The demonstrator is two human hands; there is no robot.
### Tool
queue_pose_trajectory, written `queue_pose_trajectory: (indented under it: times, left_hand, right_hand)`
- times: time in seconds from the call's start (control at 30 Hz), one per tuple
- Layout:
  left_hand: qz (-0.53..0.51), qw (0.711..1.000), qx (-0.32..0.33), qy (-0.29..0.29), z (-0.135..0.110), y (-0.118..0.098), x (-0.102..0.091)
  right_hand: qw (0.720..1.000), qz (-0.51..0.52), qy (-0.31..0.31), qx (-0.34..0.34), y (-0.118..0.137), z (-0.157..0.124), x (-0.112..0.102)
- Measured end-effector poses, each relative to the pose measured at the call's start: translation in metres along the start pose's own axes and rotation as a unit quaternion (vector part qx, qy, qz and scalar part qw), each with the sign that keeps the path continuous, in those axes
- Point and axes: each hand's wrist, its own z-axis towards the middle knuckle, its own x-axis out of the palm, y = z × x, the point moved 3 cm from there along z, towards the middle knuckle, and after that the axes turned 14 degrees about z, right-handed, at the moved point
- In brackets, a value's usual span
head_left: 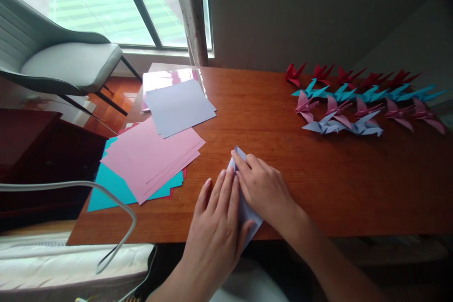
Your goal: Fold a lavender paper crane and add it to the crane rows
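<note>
Two hands (pixel 217 217) (pixel 266 189) on one sheet (pixel 247 210); five pink cranes (pixel 338 110).

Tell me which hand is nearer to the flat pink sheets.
Left. The left hand is just right of the flat pink sheets, not touching them; the right hand lies farther right.
</note>
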Motion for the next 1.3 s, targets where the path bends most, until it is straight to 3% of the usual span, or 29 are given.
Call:
queue_pose_trajectory:
  times: [0.47, 0.73, 1.3]
  left_hand:
    - [0.017, 1.0, -0.004, -0.011, 0.0, -0.001, 0.004]
    - [0.009, 1.0, 0.018, -0.015, 0.0, 0.003, 0.002]
    - [-0.002, 0.999, 0.038, -0.024, 0.001, 0.012, 0.001]
  right_hand:
    - [0.997, 0.016, 0.031, 0.072, -0.001, 0.014, -0.007]
    - [0.999, 0.036, 0.011, 0.026, -0.005, 0.004, -0.002]
    - [0.999, 0.007, 0.012, 0.038, -0.003, 0.007, -0.002]
